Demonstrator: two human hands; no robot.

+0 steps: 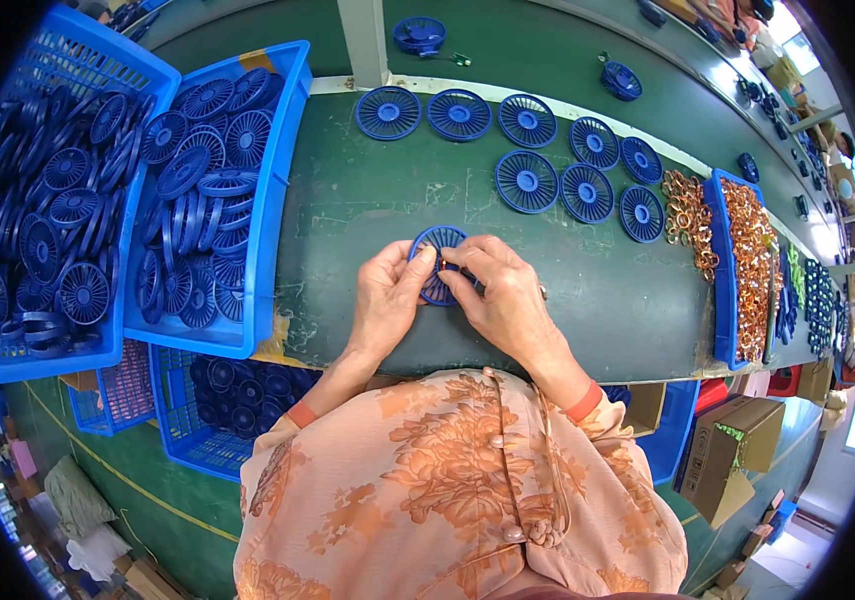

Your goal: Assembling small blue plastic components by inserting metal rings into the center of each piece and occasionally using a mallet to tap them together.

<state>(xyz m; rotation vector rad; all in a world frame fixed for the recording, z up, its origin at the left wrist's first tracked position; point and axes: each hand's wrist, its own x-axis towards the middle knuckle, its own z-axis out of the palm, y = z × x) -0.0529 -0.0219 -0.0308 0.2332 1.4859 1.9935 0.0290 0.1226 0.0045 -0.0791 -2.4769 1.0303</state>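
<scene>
Over the green tabletop, near its front edge, I hold a round blue fan grille [438,237] with thin radial ribs, tilted up. My left hand [385,303] is closed on its left side, the thumb pressed toward the hub. From the right, my right hand [509,298] has thumb and fingertips pinched together at the grille's centre. A tiny copper-coloured glint shows by those fingertips; what they pinch is mostly hidden. Beyond my hands, several matching fan grilles [526,181] lie flat in two rows.
Blue crates [274,255] of fan grilles stand at the left. To the right, loose copper-coloured rings [685,212] lie beside a blue tray [722,268] filled with more. A pale post [363,42] rises at the back beside a conveyor [537,45]. Another blue crate [175,408] sits below the table.
</scene>
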